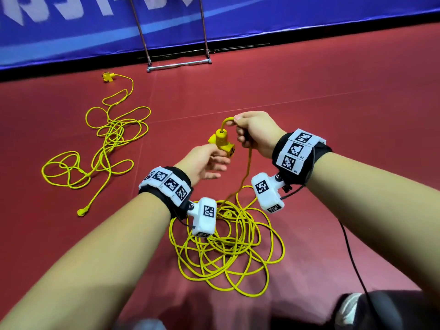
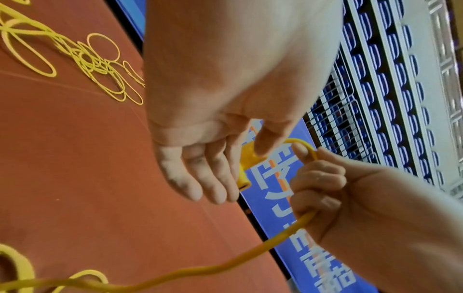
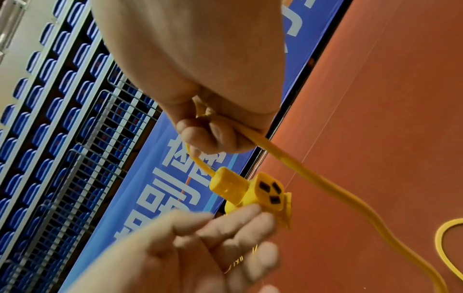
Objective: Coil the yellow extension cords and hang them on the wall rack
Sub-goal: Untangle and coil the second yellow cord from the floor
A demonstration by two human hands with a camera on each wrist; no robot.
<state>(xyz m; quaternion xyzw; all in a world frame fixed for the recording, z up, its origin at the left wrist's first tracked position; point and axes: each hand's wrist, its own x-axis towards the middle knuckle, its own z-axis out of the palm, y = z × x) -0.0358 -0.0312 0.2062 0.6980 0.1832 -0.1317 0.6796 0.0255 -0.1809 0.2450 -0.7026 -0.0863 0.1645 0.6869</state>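
While the near yellow cord [image 1: 226, 244] lies in loose loops on the red floor [image 1: 333, 115], its socket end [image 1: 223, 144] is held up — the right hand [image 1: 256, 132] is curled round the cable just above it, the left hand [image 1: 206, 160] touches the socket with relaxed, nearly straight fingers. Coiling appears barely begun. Even loops must next be gathered hand over hand. The second cord [image 1: 107, 144] sprawls well apart — the rack [image 1: 176, 32] is untouched.
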